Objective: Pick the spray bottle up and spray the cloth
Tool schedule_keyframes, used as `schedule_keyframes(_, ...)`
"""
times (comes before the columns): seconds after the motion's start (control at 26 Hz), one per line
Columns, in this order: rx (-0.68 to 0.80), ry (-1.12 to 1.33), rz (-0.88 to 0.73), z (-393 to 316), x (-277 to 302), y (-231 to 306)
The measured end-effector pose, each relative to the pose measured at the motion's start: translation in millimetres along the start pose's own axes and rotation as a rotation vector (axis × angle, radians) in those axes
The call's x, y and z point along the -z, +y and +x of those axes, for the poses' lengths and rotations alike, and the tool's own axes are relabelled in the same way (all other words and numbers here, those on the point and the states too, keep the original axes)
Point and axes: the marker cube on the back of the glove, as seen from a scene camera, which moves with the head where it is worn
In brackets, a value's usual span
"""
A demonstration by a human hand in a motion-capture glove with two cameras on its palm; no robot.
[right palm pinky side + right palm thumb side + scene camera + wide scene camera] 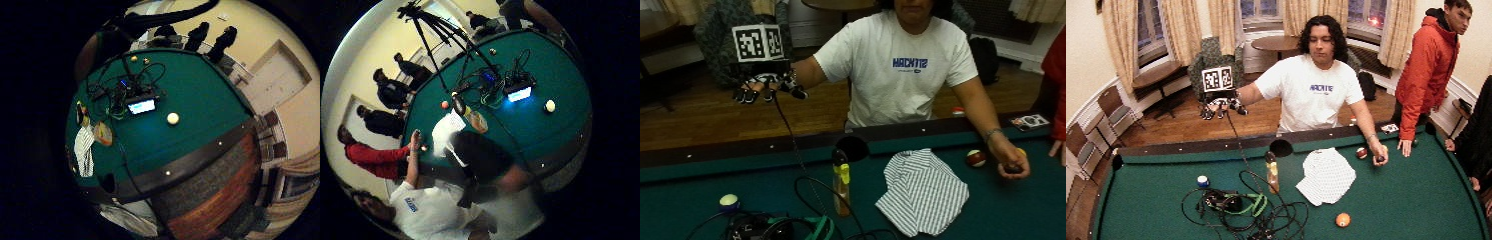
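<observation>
An amber spray bottle [840,189] with a yellow trigger and black cap stands upright on the green pool table [1013,215]. Just beside it lies a crumpled white striped cloth [923,191]. My gloved right hand [766,86] is raised in the air above the floor, well clear of the table's rail, with its fingers hanging loosely and nothing in it. The bottle [81,114] and cloth [84,150] also show in the little finger side palm view, far from the palm. The bottle [1273,175] and cloth [1326,176] sit near the side pocket in the wide outside view.
A tangle of black and green cables with a lit device [1242,207] lies on the felt in front of the bottle. Several billiard balls [975,158] are scattered about. The person's bare left hand [1013,166] rests on the felt holding a dark ball.
</observation>
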Motion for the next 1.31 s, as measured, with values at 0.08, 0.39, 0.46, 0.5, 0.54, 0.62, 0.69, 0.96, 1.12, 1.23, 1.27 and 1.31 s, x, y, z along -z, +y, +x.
schedule_keyframes(0.08, 0.002, 0.001, -0.002, -0.1, -0.5, -0.2)
schedule_keyframes(0.39, 0.006, 0.019, -0.031, 0.1, -8.0, -1.5)
schedule_keyframes(0.46, 0.008, 0.023, -0.041, 0.6, -13.8, -0.8)
schedule_keyframes(0.5, 0.011, 0.023, -0.047, 1.1, -17.5, 0.0)
schedule_keyframes(0.54, 0.013, 0.021, -0.053, 1.7, -22.1, 1.1)
schedule_keyframes(0.62, 0.02, 0.019, -0.068, 3.0, -33.3, 4.4)
schedule_keyframes(0.69, 0.027, 0.019, -0.085, 5.1, -46.8, 9.6)
schedule_keyframes(0.96, 0.012, -0.085, -0.167, 14.0, -100.4, 34.6)
schedule_keyframes(1.12, -0.016, -0.279, -0.246, 15.4, -131.9, 49.5)
schedule_keyframes(1.23, -0.036, -0.468, -0.278, 9.3, -150.0, 56.8)
schedule_keyframes(1.27, -0.041, -0.533, -0.281, 6.1, -154.5, 58.2)
schedule_keyframes(1.31, -0.045, -0.599, -0.284, 2.3, -158.4, 59.1)
